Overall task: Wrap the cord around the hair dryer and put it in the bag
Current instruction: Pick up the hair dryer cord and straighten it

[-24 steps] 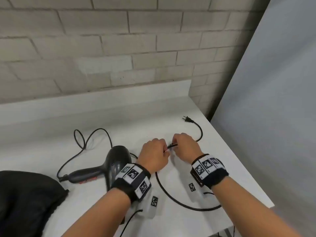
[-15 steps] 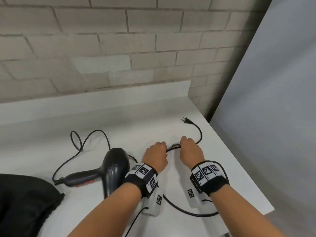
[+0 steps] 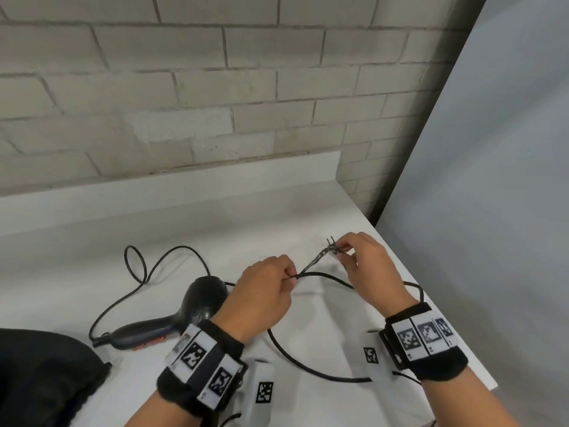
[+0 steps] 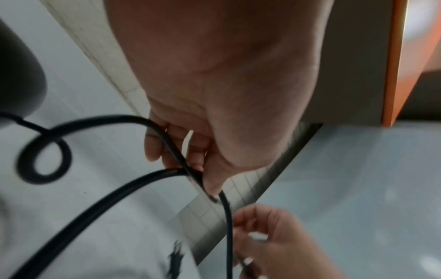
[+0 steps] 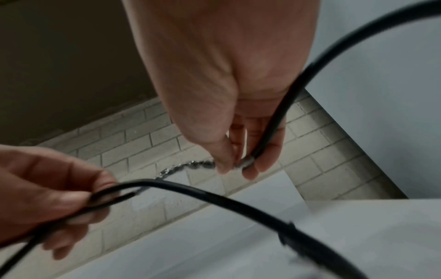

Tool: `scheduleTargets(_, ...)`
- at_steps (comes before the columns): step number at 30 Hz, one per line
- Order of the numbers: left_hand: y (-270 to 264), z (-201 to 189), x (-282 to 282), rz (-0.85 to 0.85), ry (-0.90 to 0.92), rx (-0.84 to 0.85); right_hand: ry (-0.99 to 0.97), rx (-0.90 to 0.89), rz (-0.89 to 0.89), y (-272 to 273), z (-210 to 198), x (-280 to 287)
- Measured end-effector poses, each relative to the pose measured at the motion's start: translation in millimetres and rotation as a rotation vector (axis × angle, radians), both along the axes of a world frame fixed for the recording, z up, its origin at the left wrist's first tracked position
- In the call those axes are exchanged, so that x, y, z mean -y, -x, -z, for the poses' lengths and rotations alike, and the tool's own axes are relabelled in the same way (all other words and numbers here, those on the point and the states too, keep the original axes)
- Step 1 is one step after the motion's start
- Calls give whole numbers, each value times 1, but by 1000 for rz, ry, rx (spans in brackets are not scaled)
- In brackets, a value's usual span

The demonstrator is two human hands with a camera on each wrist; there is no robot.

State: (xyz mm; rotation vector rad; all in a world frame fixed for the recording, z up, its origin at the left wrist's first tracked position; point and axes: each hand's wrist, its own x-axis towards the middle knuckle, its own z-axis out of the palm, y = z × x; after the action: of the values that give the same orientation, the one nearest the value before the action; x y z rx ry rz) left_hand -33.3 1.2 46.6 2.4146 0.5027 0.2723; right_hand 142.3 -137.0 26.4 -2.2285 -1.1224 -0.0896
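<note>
Left of both hands, hair dryer [image 3: 197,306] and bag [image 3: 46,377] (black); fingers [image 3: 346,245] pinch cord [image 3: 308,365].

No legible words, brand names or numbers appear anywhere in these views. The only signs are black-and-white square fiducial markers, printed on white panels of the band on the left wrist [image 3: 201,363] and of the band on the right wrist [image 3: 423,337], with one more on each white camera housing [image 3: 264,392] beneath the wrists. A red patch on the hair dryer [image 3: 172,322] handle is too small to read, and both wrist views carry no lettering.
</note>
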Motion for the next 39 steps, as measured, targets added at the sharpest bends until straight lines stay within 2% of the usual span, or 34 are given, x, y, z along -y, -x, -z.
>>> scheduleTargets(2,15,-14,-5,40,153,30,-11,-1,-22,-5,-3,4)
scheduleTargets(5,38,-32,-15,128,426,121,-6,-108,-17,-14,-4,11)
scheduleTargets(8,55,-45,-18,187,732,293,45,-199,3,-19,6,17)
scheduleTargets(11,58,-56,-16,161,985,488,128,-227,-32,-18,20,19)
scheduleTargets(14,56,-64,-14,100,1096,612,241,-225,-58,-9,31,23)
scheduleTargets(16,55,-68,-13,46,1096,648,146,-250,-46,4,25,25)
scheduleTargets(17,54,-70,-13,15,1090,659,23,-324,-36,13,15,25)
scheduleTargets(19,52,-74,-11,-53,1051,671,-240,-611,-89,28,-9,27)
scheduleTargets(21,48,-78,-9,-125,986,680,-376,-986,-352,40,-36,34)
scheduleTargets(23,42,-79,-8,-198,937,693,-409,-1329,-729,50,-56,42)
scheduleTargets(25,34,-78,-9,-279,918,700,-401,-1508,-965,60,-67,48)
scheduleTargets(27,24,-75,-12,-354,904,694,-300,-1483,-987,67,-75,52)
scheduleTargets(30,9,-70,-18,-447,869,684,2,-1124,-879,78,-88,62)
scheduleTargets(32,2,-69,-23,-484,883,693,174,-889,-741,91,-89,66)
scheduleTargets(35,-9,-68,-29,-485,934,712,123,-674,-454,103,-74,57)
scheduleTargets(39,-23,-58,-31,-471,936,682,7,-706,-283,96,-42,41)
